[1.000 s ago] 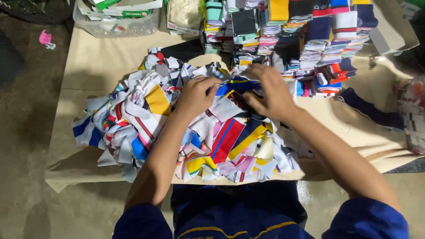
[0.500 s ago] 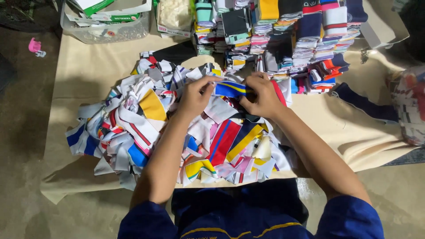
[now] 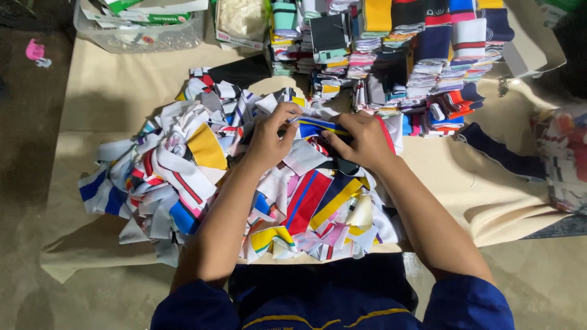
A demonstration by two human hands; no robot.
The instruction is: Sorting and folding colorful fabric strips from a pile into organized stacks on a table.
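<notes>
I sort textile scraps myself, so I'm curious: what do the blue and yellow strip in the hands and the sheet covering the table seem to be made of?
Blue and yellow strip, pinched by left hand and right hand: probably knit fabric, matte, limp and folding softly. Table sheet: looks like tan cloth or heavy paper, matte, creased; hard to say which.

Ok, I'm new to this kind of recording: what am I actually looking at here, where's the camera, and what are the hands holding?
There is no machine here. A person works with two bare hands, and the single camera sits on their head, looking down, so you see their own forearms reaching away from you. The left hand and right hand together pinch a blue fabric strip with a yellow stripe between their fingers. Beneath lies a loose heap of mixed coloured fabric pieces on a beige cloth-covered table. Farther back stand sorted stacks of folded pieces, with a clear plastic bin to the left.
</notes>
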